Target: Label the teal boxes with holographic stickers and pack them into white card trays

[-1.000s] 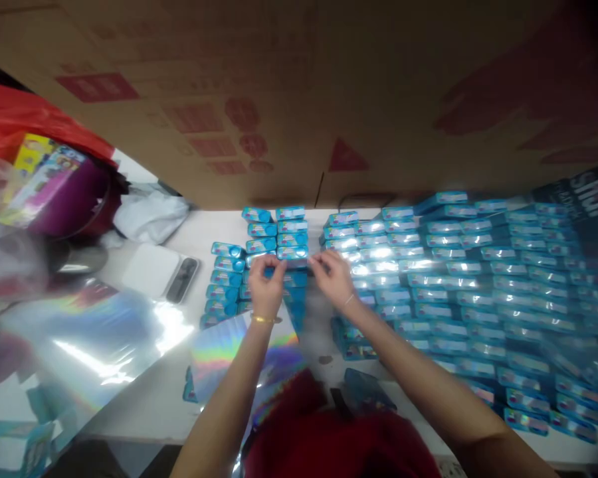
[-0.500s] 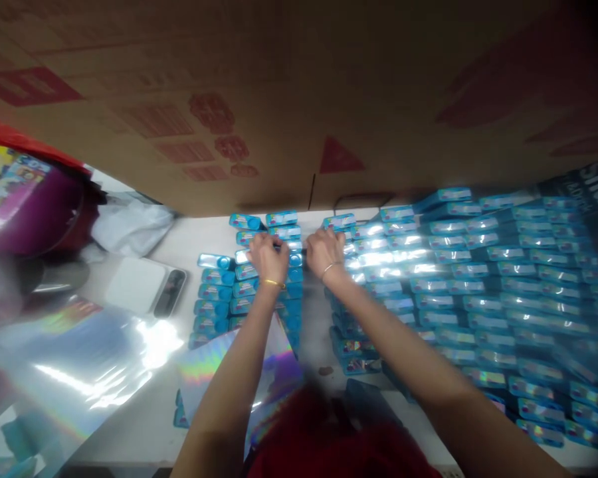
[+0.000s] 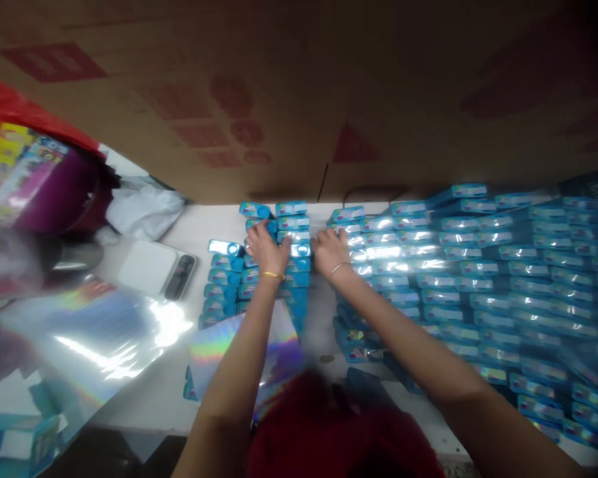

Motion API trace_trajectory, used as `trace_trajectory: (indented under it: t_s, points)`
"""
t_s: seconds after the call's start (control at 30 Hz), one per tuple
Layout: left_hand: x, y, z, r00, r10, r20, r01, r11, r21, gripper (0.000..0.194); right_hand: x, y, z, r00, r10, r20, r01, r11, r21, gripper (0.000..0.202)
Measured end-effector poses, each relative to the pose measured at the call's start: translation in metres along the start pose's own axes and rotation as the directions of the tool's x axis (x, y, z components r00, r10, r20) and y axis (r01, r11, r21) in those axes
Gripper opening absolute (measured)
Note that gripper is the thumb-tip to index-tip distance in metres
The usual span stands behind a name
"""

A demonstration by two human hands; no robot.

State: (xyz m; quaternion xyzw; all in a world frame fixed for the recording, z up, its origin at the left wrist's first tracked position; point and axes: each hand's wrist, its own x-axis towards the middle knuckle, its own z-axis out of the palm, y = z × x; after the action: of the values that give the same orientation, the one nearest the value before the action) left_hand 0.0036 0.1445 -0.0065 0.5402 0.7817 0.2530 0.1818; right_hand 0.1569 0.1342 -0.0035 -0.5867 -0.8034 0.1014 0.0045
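Small blue boxes stand on a white table in two blocks, several columns each. Over the left block of blue boxes, my left hand rests on the upper part, thumb apart from the other fingers. It touches the box tops and grips none that I can see. My right hand is curled at the near-left edge of the right block of boxes. Its fingertips are bent down beside the boxes, and what they hold, if anything, is hidden. A shiny rainbow-tinted sheet lies partly under my left forearm.
A large brown carton rises behind the boxes. To the left are a white device with a dark panel, a crumpled white bag, a purple container and glossy clear film. A narrow strip of table separates the blocks.
The view has shifted, so the boxes sit slightly farther right and higher. My left thumb and fingers have spread apart over the boxes. My right hand stays curled by the right block.
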Motion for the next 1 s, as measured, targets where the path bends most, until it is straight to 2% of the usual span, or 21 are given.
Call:
trace_trajectory:
  t_s: [0.07, 0.13, 0.23, 0.3, 0.33, 0.43, 0.53, 0.63, 0.77, 0.87, 1.0]
  points:
    - [-0.008, -0.02, -0.027, 0.99, 0.128, 0.064, -0.12, 0.987, -0.108, 0.032, -0.011, -0.01, -0.011, 0.999, -0.01, -0.042, 0.01, 1.0, 0.022, 0.031]
    - [-0.026, -0.047, -0.064, 0.954, 0.277, 0.115, -0.255, 0.951, -0.172, 0.023, -0.03, -0.033, -0.017, 0.995, -0.067, -0.077, 0.074, 0.993, 0.091, 0.032]
    - [-0.064, -0.092, -0.117, 0.905, 0.366, 0.217, -0.362, 0.93, -0.057, 0.023, -0.063, -0.083, -0.005, 0.955, -0.293, -0.048, 0.297, 0.934, 0.2, 0.035]
    - [-0.089, -0.118, -0.137, 0.883, 0.363, 0.299, -0.399, 0.914, 0.068, 0.022, -0.083, -0.117, 0.014, 0.914, -0.406, 0.0, 0.395, 0.887, 0.238, 0.037]
    - [-0.1, -0.128, -0.142, 0.875, 0.359, 0.326, -0.414, 0.902, 0.119, 0.022, -0.09, -0.13, 0.025, 0.901, -0.432, 0.028, 0.413, 0.877, 0.244, 0.037]
    - [-0.121, -0.146, -0.135, 0.859, 0.368, 0.356, -0.455, 0.868, 0.2, 0.026, -0.102, -0.151, 0.052, 0.902, -0.425, 0.08, 0.398, 0.889, 0.226, 0.038]
    - [-0.131, -0.151, -0.12, 0.871, 0.37, 0.324, -0.455, 0.856, 0.247, 0.03, -0.104, -0.151, 0.063, 0.914, -0.398, 0.074, 0.376, 0.902, 0.214, 0.039]
    - [-0.138, -0.151, -0.112, 0.898, 0.357, 0.256, -0.424, 0.855, 0.299, 0.026, -0.104, -0.148, 0.063, 0.918, -0.391, 0.067, 0.366, 0.9, 0.237, 0.039]
    - [-0.143, -0.15, -0.112, 0.915, 0.357, 0.188, -0.401, 0.855, 0.328, 0.02, -0.105, -0.151, 0.063, 0.931, -0.361, 0.056, 0.337, 0.907, 0.252, 0.037]
    - [-0.143, -0.15, -0.111, 0.9, 0.402, 0.168, -0.435, 0.835, 0.336, 0.017, -0.105, -0.153, 0.064, 0.933, -0.357, 0.043, 0.336, 0.909, 0.246, 0.036]
    - [-0.144, -0.152, -0.109, 0.86, 0.487, 0.151, -0.507, 0.787, 0.352, 0.015, -0.105, -0.152, 0.063, 0.932, -0.362, 0.033, 0.344, 0.907, 0.243, 0.035]
